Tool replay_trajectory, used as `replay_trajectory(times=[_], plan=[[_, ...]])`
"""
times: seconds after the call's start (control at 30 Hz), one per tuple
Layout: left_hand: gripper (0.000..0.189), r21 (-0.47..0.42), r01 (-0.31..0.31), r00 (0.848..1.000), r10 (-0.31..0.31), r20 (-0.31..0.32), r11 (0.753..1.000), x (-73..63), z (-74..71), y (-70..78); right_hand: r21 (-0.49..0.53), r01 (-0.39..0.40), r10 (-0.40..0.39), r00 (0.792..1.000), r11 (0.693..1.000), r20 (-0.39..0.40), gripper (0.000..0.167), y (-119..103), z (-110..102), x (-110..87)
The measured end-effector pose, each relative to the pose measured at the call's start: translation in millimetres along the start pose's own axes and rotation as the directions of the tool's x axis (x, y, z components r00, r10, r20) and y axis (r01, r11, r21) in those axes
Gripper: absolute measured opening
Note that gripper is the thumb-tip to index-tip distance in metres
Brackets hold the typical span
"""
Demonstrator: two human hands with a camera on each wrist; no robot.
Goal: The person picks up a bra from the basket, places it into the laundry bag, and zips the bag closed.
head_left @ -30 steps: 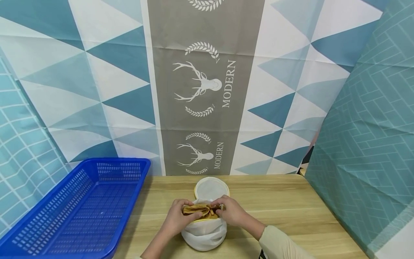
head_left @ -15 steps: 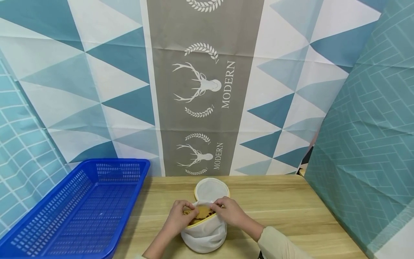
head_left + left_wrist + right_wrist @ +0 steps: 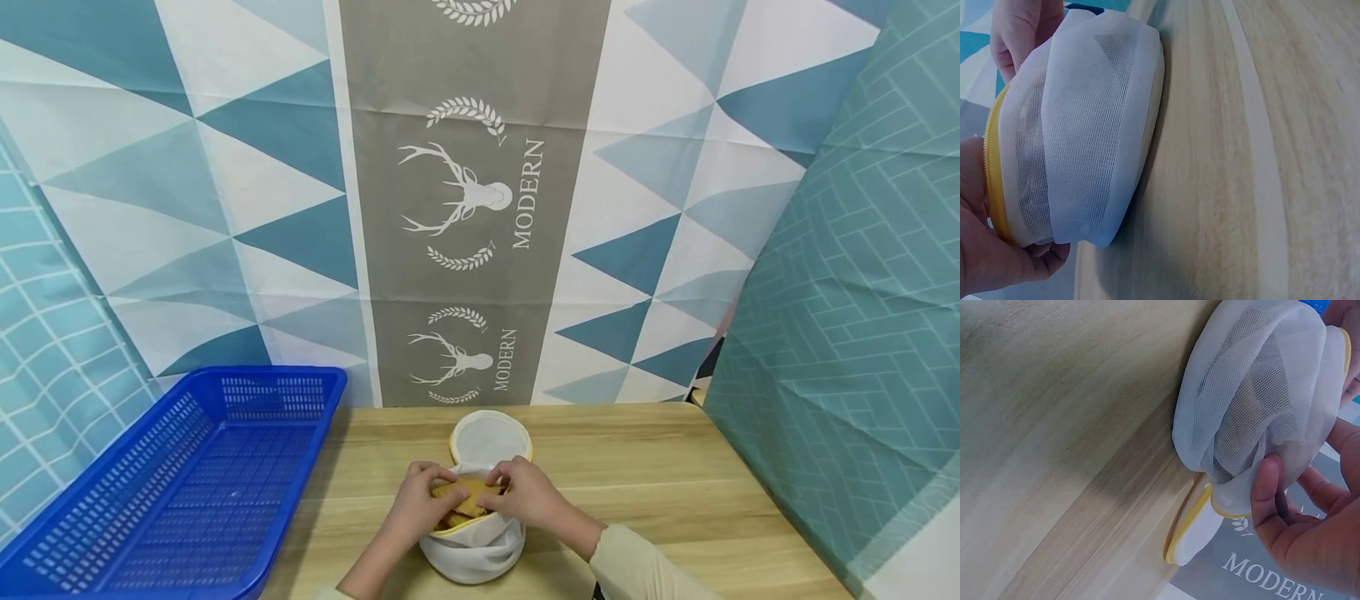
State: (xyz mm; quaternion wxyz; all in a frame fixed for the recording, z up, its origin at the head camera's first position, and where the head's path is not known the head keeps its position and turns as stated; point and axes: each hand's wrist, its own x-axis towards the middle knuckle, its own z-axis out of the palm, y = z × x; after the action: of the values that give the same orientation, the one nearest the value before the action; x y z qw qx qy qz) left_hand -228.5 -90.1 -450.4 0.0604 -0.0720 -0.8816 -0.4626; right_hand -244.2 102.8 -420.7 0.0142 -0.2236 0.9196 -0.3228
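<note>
Sheer white mesh bag (image 3: pixel 474 558), rounded, wrinkled, yellow zippered rim (image 3: pixel 997 169); mustard cloth (image 3: pixel 471 507) bunched inside. Left hand (image 3: pixel 418 504), right hand (image 3: pixel 530 497) both grip rim.

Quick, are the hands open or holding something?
Left hand: closed, holding one side of the white mesh bag.
Right hand: closed, holding the other side.
</note>
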Motion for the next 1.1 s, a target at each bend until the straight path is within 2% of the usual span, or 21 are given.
replay_trajectory(times=[0.2, 0.37, 0.63, 0.83, 0.93, 1.1], plan=[[0.029, 0.01, -0.027, 1.0, 0.027, 0.015, 1.0, 0.0, 0.5, 2.5, -0.013, -0.02, 0.02, 1.0, 1.0, -0.006, 0.021, 2.5, -0.1, 0.7], [0.03, 0.023, -0.035, 0.999, 0.034, 0.019, 0.999, -1.6, -0.3, 4.4, 0.023, -0.035, 0.034, 0.999, 0.999, 0.027, 0.017, 4.2, -0.3, 1.8], [0.034, 0.063, -0.089, 0.995, 0.086, 0.047, 0.994, -0.1, -1.4, 7.0, 0.03, -0.057, 0.055, 0.997, 0.998, 0.053, 0.014, 3.7, 1.4, 0.1], [0.03, 0.089, -0.097, 0.995, 0.093, 0.044, 0.991, 0.0, 0.5, 6.8, 0.07, -0.067, 0.062, 0.996, 0.995, 0.063, 0.015, 3.6, 0.3, 0.5], [0.029, 0.111, -0.097, 0.995, 0.093, 0.038, 0.989, 0.8, 3.1, 6.7, 0.086, -0.074, 0.07, 0.996, 0.994, 0.05, 0.012, 4.9, -1.1, 1.4], [0.027, 0.17, -0.131, 0.991, 0.131, 0.009, 0.977, 0.9, 7.9, 6.4, 0.101, -0.092, 0.093, 0.996, 0.991, -0.008, 0.011, 8.2, -1.9, 4.1]])
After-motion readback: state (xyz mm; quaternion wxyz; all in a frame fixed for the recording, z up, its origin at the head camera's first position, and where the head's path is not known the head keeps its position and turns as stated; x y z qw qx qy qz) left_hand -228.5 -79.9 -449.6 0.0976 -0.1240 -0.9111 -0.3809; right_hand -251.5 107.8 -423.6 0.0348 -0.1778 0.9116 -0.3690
